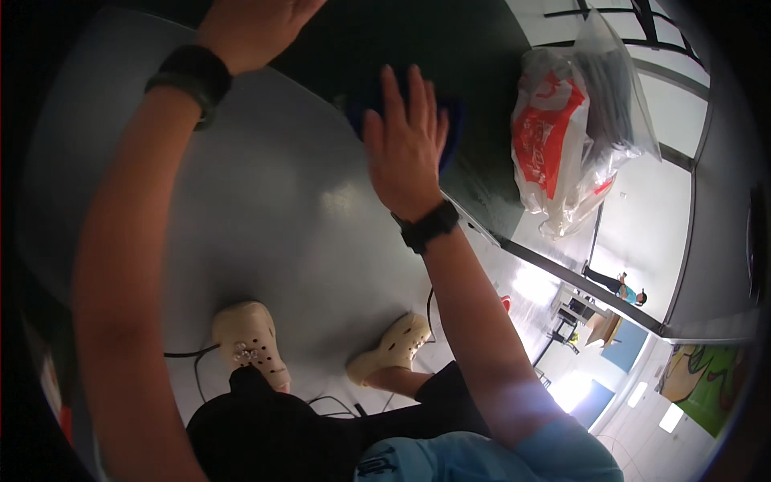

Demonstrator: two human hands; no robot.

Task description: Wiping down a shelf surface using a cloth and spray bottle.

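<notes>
Your cloth (454,132) is deep blue, your worktop (482,56) dark green, and the plastic bag (552,136) white with a red printed panel. Your wristbands (431,227) are black, your clogs (255,325) cream with dark holes, your trousers (265,438) black, your shirt (454,459) light blue with a dark print, and the floor (273,217) grey.

Light-blue short-sleeved top (450,458) worn, dark print on it. Black trousers (281,430) worn. Left wrist fitted with dark band (186,78), right with black strap (430,228). Feet covered by cream perforated clogs (255,321), one decorated with charms (245,353).
</notes>
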